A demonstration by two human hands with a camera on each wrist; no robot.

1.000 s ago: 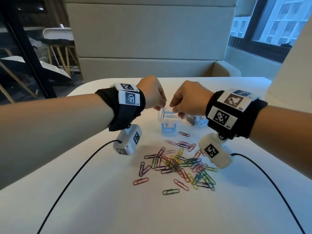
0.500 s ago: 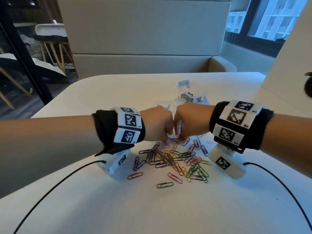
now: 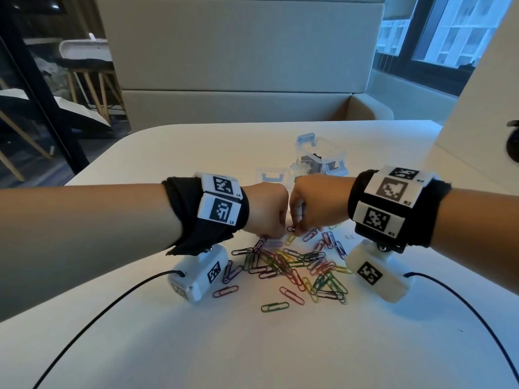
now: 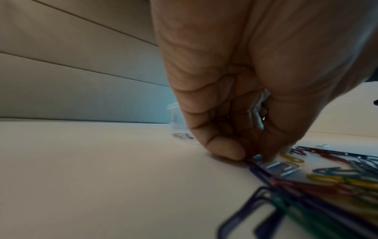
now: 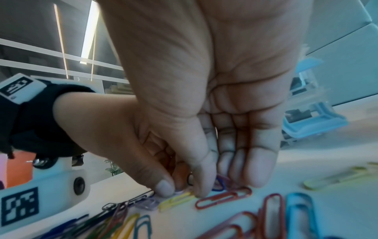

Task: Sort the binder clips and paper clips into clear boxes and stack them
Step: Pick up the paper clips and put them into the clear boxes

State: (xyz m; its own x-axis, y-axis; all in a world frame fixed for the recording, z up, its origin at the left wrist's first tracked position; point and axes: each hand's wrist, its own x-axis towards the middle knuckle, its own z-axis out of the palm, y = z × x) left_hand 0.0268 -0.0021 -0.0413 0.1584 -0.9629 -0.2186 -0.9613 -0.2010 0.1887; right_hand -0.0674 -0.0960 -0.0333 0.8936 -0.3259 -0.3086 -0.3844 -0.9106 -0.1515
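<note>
White table (image 3: 140,346): paper clips (image 3: 292,265) piled centre. Left hand (image 3: 266,211) and right hand (image 3: 317,206), fingers curled, each pinch clips at pile's far edge. Clear boxes (image 3: 320,161) just beyond.

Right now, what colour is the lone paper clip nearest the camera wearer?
Green; the lone paper clip shows best in the head view.

Office lounge or meeting nook. White rounded-corner table (image 3: 174,346) with a beige upholstered booth bench (image 3: 238,51) along its far edge, high padded back. Big dark-framed window (image 3: 449,37) beyond the far right corner, multi-storey building outside. Glass partition (image 3: 33,80) on the left, wooden-legged table and stools (image 3: 84,77) behind it. Coloured paper clips (image 3: 292,265) mid-table suit office stationery.
</note>
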